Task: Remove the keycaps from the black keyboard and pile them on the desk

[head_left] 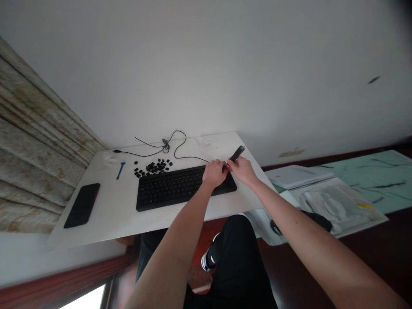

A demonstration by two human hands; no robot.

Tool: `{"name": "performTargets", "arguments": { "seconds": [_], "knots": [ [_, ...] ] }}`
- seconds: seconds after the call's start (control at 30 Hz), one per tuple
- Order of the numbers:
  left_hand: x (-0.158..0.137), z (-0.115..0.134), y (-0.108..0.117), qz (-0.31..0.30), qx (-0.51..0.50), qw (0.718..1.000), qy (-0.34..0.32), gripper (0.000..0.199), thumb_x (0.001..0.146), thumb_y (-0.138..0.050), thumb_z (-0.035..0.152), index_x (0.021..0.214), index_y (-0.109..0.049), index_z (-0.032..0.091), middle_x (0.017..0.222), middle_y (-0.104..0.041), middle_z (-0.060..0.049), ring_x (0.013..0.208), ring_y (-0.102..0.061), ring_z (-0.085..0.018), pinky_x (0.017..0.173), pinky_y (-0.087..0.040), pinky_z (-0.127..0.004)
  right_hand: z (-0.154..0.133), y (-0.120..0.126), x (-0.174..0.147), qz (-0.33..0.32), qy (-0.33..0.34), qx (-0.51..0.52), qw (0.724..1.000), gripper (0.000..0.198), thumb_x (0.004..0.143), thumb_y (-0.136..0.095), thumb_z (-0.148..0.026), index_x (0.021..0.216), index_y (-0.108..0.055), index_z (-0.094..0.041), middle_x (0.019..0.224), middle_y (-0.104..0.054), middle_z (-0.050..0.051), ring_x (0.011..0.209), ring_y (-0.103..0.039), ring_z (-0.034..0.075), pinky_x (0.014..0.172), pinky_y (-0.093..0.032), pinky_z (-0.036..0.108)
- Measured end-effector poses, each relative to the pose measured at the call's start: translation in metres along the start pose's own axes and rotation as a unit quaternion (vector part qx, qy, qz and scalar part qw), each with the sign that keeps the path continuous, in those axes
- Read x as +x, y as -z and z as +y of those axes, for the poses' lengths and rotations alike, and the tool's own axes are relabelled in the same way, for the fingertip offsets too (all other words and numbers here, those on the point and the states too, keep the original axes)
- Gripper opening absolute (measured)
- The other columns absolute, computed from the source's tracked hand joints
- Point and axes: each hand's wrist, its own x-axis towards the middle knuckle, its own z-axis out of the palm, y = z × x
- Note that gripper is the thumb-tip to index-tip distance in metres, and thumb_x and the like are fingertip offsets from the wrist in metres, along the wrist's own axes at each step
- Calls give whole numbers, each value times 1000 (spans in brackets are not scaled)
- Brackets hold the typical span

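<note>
A black keyboard (170,188) lies at a slight slant along the front of the white table. My right hand (243,171) grips a slim black brush (237,153), whose wider end points up and away to the right. Its lower end comes down near the keyboard's upper right part, between my hands. My left hand (214,174) rests over the right part of the keyboard, its fingers bent together close to the brush's lower end. What those fingertips hold is hidden. Several loose black keycaps (156,167) lie scattered behind the keyboard's left half.
The keyboard's black cable (165,146) runs knotted along the back by the wall. A blue tool (120,171) and a black phone (82,205) lie on the left of the white table (112,214). Right of it, lower down, are a white box (299,177) and a marbled surface (383,176).
</note>
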Motion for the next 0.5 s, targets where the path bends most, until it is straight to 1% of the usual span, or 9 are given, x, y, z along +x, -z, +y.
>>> {"name": "performTargets", "arguments": {
  "seconds": [0.1,0.23,0.33,0.4,0.5],
  "knots": [
    [0,-2,-1,-5,6,1000,-10,32,103,-43,42,116,-63,21,119,-64,-11,115,-57,-26,98,-44,-40,0,-1,-8,8,28,11,1000,21,95,-55,-33,98,-67,-17,86,-77,11,82,-75,26,73,-56,31],
    [0,-4,-6,-4,24,999,-25,32,104,-40,38,119,-60,19,120,-63,-12,116,-56,-27,98,-44,-41,-6,-1,-14,-9,79,-39,996,21,96,-55,-34,98,-67,-18,82,-76,10,80,-75,26,69,-54,30],
    [0,-5,-8,2,28,999,-33,32,105,-37,35,122,-59,18,121,-63,-12,116,-56,-27,98,-43,-42,-9,0,-17,-21,93,-94,991,22,97,-54,-35,100,-67,-18,77,-75,10,76,-74,27,67,-52,30],
    [0,-5,-8,2,28,999,-35,32,105,-36,34,123,-57,18,121,-63,-12,116,-55,-28,98,-43,-43,-10,0,-18,-29,98,-120,988,22,97,-53,-33,103,-67,-17,77,-75,10,76,-74,27,67,-51,30],
    [1,-6,-7,-3,26,999,-33,32,105,-36,34,124,-56,18,122,-62,-12,117,-55,-27,98,-43,-42,-14,2,-20,-30,111,-131,985,24,98,-52,-34,105,-66,-17,80,-75,10,78,-74,27,68,-51,30]
  ]
}}
